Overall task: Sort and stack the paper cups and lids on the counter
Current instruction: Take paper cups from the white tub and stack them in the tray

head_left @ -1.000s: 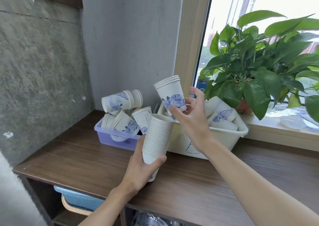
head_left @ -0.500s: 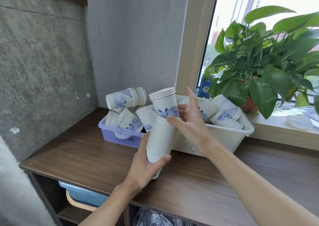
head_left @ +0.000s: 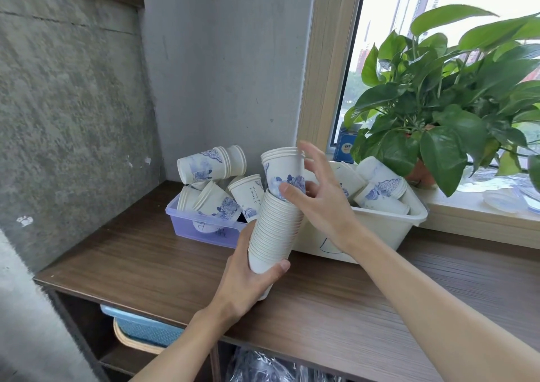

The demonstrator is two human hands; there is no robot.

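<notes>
Since the printed cups (head_left: 283, 174) seemingly needed seating in the stack (head_left: 274, 229) over the counter (head_left: 146, 259), I logged left hand (head_left: 248, 276) wrapped round its base as anchor, right hand (head_left: 321, 206) pinching them by thumb and lower fingers, forefinger raised.

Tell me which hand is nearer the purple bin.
Left. The left hand, gripping the cup stack, is beside the purple bin; the right hand is farther right, by the white tub.
</notes>
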